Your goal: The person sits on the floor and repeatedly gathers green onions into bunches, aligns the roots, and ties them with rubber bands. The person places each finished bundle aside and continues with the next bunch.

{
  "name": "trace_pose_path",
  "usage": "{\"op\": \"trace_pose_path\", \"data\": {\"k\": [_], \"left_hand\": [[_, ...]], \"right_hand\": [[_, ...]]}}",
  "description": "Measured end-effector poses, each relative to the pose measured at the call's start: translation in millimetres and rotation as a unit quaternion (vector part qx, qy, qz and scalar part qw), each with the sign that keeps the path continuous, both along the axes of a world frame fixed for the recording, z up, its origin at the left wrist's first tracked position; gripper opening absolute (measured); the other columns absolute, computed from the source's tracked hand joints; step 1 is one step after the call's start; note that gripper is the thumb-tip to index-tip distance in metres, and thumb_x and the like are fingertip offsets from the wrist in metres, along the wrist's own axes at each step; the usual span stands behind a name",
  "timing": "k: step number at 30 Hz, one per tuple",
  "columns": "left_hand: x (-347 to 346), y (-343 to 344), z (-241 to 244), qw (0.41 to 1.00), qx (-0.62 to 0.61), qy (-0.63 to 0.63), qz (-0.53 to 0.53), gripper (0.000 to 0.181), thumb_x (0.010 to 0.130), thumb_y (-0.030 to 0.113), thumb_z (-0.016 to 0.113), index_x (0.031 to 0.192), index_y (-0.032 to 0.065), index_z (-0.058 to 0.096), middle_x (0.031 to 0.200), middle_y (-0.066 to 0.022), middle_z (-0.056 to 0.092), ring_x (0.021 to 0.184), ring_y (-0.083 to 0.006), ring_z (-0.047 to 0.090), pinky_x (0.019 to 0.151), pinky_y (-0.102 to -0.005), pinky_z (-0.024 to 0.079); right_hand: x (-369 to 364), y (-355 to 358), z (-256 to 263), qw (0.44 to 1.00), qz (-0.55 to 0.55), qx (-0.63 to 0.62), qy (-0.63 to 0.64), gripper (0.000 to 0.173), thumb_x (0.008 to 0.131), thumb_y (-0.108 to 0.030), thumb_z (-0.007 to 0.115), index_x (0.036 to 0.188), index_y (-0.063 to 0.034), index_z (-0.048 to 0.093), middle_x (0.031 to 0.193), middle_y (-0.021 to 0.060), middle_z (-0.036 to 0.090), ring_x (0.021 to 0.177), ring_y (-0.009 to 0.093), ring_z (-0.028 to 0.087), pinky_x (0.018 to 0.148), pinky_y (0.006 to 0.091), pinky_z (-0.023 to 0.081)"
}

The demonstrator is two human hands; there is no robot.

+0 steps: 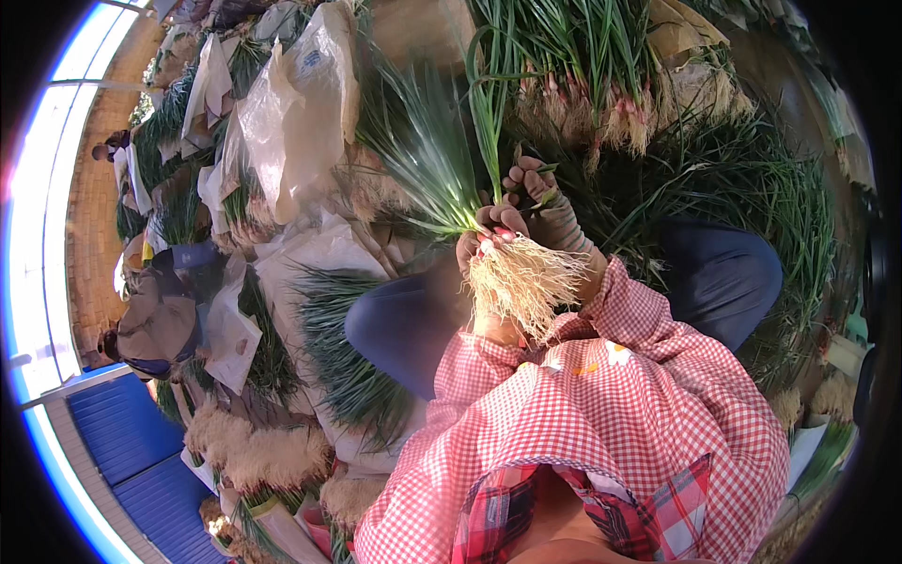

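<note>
My left hand (493, 222), in a brownish glove, is closed around a bunch of scallions (444, 162). Long pale roots (525, 275) hang from the reddish bulbs towards my chest, and the leaves fan out away from me. Just beyond it, my right hand (535, 180) has curled fingers, with bits of green leaf (546, 197) sticking out of them. An upright scallion stalk (497, 127) stands between the two hands; its lower end is hidden by fingers. Loose green leaves (676, 183) lie heaped to the right of my right hand.
Scallions with roots (585, 92) lie in a row ahead. A leafy pile (352, 352) rests on pale sheeting beside my left knee (387, 324). Plastic sheets (303, 106) and root bundles (261, 448) spread leftwards. Another person (158, 317) is bent over at far left.
</note>
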State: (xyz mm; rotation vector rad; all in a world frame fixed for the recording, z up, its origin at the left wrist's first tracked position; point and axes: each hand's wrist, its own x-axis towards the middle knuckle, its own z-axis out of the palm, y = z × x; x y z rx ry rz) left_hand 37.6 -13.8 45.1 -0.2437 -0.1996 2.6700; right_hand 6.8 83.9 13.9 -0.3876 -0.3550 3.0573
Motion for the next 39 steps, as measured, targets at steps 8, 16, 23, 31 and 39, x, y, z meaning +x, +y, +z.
{"op": "trace_pose_path", "data": {"k": [8, 16, 23, 31, 39], "left_hand": [[11.0, 9.4, -5.0, 0.98, -0.195, 0.034, 0.003, 0.027, 0.08, 0.015, 0.066, 0.102, 0.0014, 0.061, 0.099, -0.0085, 0.063, 0.099, -0.0232, 0.06, 0.096, -0.0353, 0.048], [30.3, 17.8, -80.6, 0.947, -0.281, 0.043, -0.151, 0.031, 0.088, 0.016, 0.055, 0.112, -0.0029, 0.055, 0.081, -0.0234, 0.066, 0.071, -0.0311, 0.066, 0.067, -0.035, 0.057], [21.8, 19.4, -16.4, 0.984, -0.161, 0.08, 0.007, 0.069, 0.081, 0.013, 0.061, 0.143, 0.0078, 0.031, 0.099, -0.0008, 0.064, 0.1, -0.0209, 0.053, 0.093, -0.0323, 0.043], [25.8, 22.0, -44.8, 0.971, -0.231, 0.055, -0.034, 0.064, 0.079, 0.009, 0.064, 0.137, 0.0065, 0.037, 0.091, -0.0096, 0.063, 0.091, -0.0241, 0.061, 0.075, -0.0361, 0.055], [23.9, 9.1, -40.3, 0.946, -0.233, -0.033, -0.222, 0.02, 0.082, 0.016, 0.059, 0.082, -0.0035, 0.063, 0.081, -0.0179, 0.066, 0.079, -0.0274, 0.063, 0.079, -0.039, 0.053]], "right_hand": [[58.1, 115.2, -9.8, 0.289, 0.32, 0.882, -0.187, 0.05, 0.084, -0.027, 0.067, 0.126, -0.0045, 0.051, 0.103, 0.005, 0.063, 0.091, 0.011, 0.06, 0.079, 0.0253, 0.049], [13.3, 52.6, -77.3, 0.945, 0.112, 0.203, -0.232, 0.013, 0.093, -0.026, 0.056, 0.096, -0.0132, 0.058, 0.068, -0.0033, 0.052, 0.052, 0.011, 0.046, 0.051, 0.025, 0.044], [57.9, 103.8, -130.3, 0.85, 0.115, 0.367, -0.36, 0.021, 0.096, -0.02, 0.045, 0.108, -0.0077, 0.058, 0.077, 0.006, 0.06, 0.056, 0.013, 0.053, 0.046, 0.0264, 0.043], [14.1, 107.5, -4.9, 0.747, 0.192, 0.595, -0.226, 0.055, 0.087, -0.043, 0.06, 0.133, -0.0138, 0.051, 0.082, 0.0085, 0.065, 0.06, 0.015, 0.056, 0.056, 0.0296, 0.046], [3.2, 47.9, -50.0, 0.918, 0.023, 0.376, -0.119, 0.021, 0.089, -0.028, 0.064, 0.106, -0.015, 0.062, 0.077, -0.0079, 0.055, 0.06, 0.003, 0.043, 0.05, 0.019, 0.035]]}}
